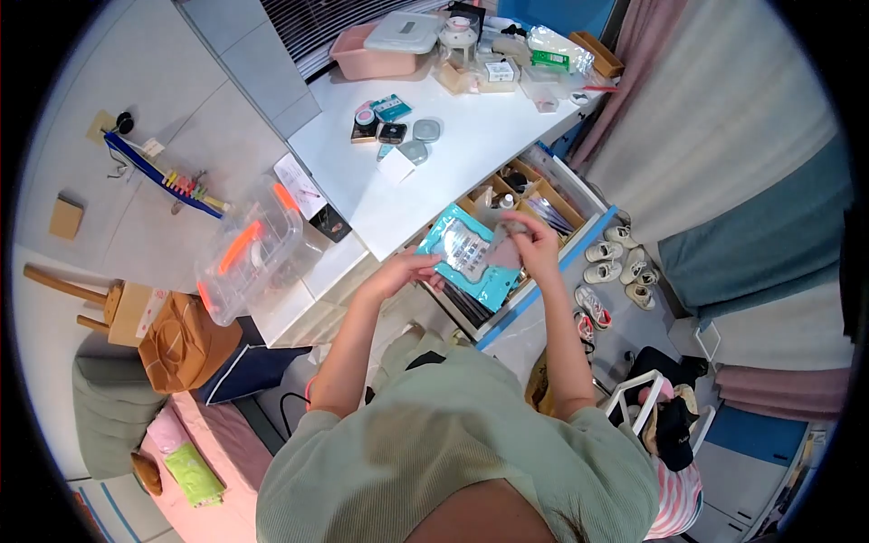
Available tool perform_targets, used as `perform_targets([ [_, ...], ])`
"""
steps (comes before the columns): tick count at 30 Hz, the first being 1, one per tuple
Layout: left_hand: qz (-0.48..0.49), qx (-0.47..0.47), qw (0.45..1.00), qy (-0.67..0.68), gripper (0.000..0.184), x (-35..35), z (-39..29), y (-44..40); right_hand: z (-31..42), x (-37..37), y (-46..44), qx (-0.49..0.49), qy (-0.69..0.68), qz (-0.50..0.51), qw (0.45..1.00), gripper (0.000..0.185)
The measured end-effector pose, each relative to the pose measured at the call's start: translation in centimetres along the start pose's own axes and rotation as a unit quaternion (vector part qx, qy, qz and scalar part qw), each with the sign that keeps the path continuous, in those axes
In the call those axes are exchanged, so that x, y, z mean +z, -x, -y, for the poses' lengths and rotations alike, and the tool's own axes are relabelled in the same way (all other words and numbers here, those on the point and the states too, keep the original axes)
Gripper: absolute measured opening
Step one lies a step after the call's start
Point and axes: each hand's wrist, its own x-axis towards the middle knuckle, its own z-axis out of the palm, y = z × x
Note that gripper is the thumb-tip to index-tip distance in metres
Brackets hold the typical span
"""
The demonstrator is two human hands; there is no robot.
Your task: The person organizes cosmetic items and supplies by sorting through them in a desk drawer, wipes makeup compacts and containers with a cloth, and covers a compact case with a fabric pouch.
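My left hand (407, 273) grips the left edge of a flat teal packet (446, 237) with a pale printed panel and dark lettering. The packet is above an open drawer (572, 249) whose inside is split by cardboard dividers. My right hand (539, 248) is closed, fingers pinching a small, greyish, see-through pouch (504, 246) that overlaps the packet's right side. What the pouch contains is too unclear to tell. Under and around the packet, the drawer holds a small white bottle (507, 201) and several dark, slim items.
On the white desk (348, 213) lie small compacts (426, 130) and boxes. A pink bin (362, 54) and a white lantern (459, 34) stand at the back. A clear box with orange latches (249, 253) is at left. Shoes (602, 271) line the floor at right.
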Motion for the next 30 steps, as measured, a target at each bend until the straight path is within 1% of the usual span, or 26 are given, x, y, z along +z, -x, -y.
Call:
perform_targets([
  [2, -0.017, 0.021, 0.999, 0.024, 0.027, 0.1, 0.3, 0.1, -1.6, -0.4, -0.4, -0.028, -0.037, -0.121, 0.992, 0.027],
  [6, -0.065, 0.072, 0.989, 0.115, 0.034, 1.0, 1.1, -0.2, -3.3, -1.1, -0.2, -0.052, -0.023, -0.129, 0.99, 0.041],
  [7, -0.075, 0.082, 0.984, 0.136, 0.036, 1.5, 1.1, -0.6, -3.6, -0.3, -0.1, -0.078, -0.007, -0.119, 0.99, 0.049],
  [9, -0.04, 0.086, 0.98, 0.178, 0.034, 0.4, 3.3, -2.3, -3.7, 1.7, 0.8, 0.026, -0.099, -0.083, 0.991, 0.048],
  [10, -0.061, 0.078, 0.974, 0.203, 0.029, 1.4, 2.9, -2.7, -3.6, 2.6, 1.2, 0.077, -0.144, -0.065, 0.984, 0.048],
  [11, -0.083, 0.072, 0.967, 0.228, 0.028, 2.3, 2.6, -3.0, -3.6, 3.1, 1.4, 0.092, -0.088, 0.009, 0.992, 0.046],
  [12, -0.077, 0.087, 0.971, 0.209, 0.028, 2.1, 3.0, -3.5, -3.7, 3.6, 1.7, 0.107, -0.032, 0.082, 0.99, 0.044],
  [13, -0.071, 0.103, 0.974, 0.19, 0.029, 1.7, 3.7, -4.1, -3.2, 5.1, 2.1, 0.132, -0.036, 0.039, 0.99, 0.04],
  [14, -0.064, 0.118, 0.976, 0.171, 0.03, 1.3, 4.3, -4.7, -3.0, 5.8, 2.1, 0.12, -0.037, 0.051, 0.991, 0.041],
  [15, -0.14, 0.101, 0.975, 0.142, 0.032, 3.0, 2.7, -4.1, -2.9, 6.3, 2.1, 0.109, -0.039, 0.063, 0.991, 0.042],
  [16, -0.141, 0.104, 0.97, 0.169, 0.031, 2.8, 3.4, -4.4, -2.9, 6.6, 2.0, 0.097, -0.04, 0.076, 0.992, 0.043],
  [17, -0.144, 0.107, 0.964, 0.195, 0.031, 2.2, 4.4, -4.9, -3.6, 6.5, 1.7, 0.073, 0.072, 0.062, 0.993, 0.044],
  [18, -0.146, 0.111, 0.958, 0.222, 0.031, 2.0, 4.9, -5.0, -3.0, 6.6, 1.5, 0.07, 0.168, 0.047, 0.982, 0.045],
  [20, -0.148, 0.077, 0.952, 0.255, 0.029, 1.6, 5.9, -5.0, -1.8, 6.7, 1.4, 0.064, 0.356, 0.015, 0.932, 0.05],
  [21, -0.147, 0.055, 0.946, 0.283, 0.028, 1.5, 6.2, -5.1, -1.8, 7.0, 1.3, 0.056, 0.377, -0.04, 0.924, 0.049],
  [22, -0.146, 0.034, 0.939, 0.31, 0.027, 1.5, 6.4, -5.3, -1.7, 7.0, 1.2, 0.068, 0.388, -0.029, 0.919, 0.049],
  [24, -0.092, 0.017, 0.941, 0.325, 0.027, 0.7, 7.1, -5.4, -1.4, 7.0, 1.4, 0.091, 0.409, -0.003, 0.908, 0.049],
  [25, -0.066, 0.009, 0.941, 0.331, 0.027, 0.1, 7.6, -5.6, -2.3, 7.0, 1.4, 0.086, 0.324, 0.007, 0.942, 0.049],
  [27, -0.098, -0.004, 0.947, 0.307, 0.028, -0.9, 8.7, -6.3, -5.5, 6.8, 1.8, 0.072, 0.146, 0.023, 0.986, 0.049],
  [29, -0.136, -0.017, 0.949, 0.283, 0.029, -1.6, 9.6, -7.0, -7.8, 6.9, 2.5, 0.153, 0.118, -0.034, 0.981, 0.047],
  [30, -0.159, -0.023, 0.949, 0.272, 0.03, -1.6, 9.6, -7.3, -7.6, 7.1, 2.5, 0.192, 0.103, -0.062, 0.974, 0.046],
])
